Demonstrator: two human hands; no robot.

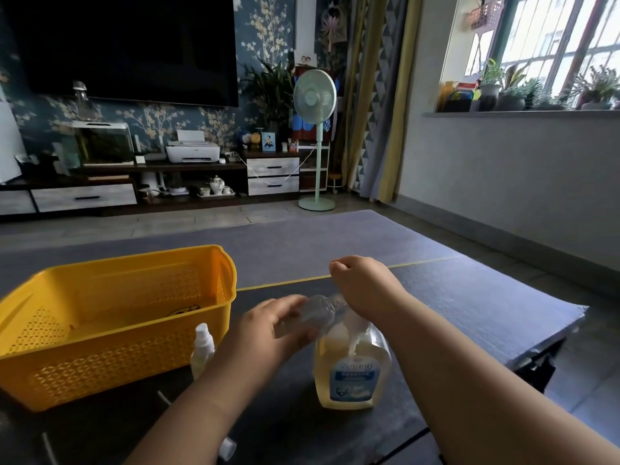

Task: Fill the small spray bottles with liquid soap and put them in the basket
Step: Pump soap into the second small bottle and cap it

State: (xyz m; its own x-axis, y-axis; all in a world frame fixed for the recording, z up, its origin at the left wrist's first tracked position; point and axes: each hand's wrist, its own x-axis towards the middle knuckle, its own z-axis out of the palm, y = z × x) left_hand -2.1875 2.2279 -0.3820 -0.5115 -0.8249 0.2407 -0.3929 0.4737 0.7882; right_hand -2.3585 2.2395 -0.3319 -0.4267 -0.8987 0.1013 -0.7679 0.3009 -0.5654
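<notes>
Closest to my camera, a small white piece (228, 448) lies on the dark bench (469, 313), half hidden by the left forearm; I cannot tell what it is. Further out, the left hand (268, 330) has its fingers curled round a small clear spray bottle (315, 310), held tilted on its side just above the liquid soap bottle (352, 374), which stands upright with a blue label. The right hand (362, 283) sits with fingers curled at the top end of the held bottle; on my feed I cannot tell whether it grips it. A second small spray bottle (203, 347) stands upright just beside the front right corner of the yellow basket (100, 367), left of the hands.
</notes>
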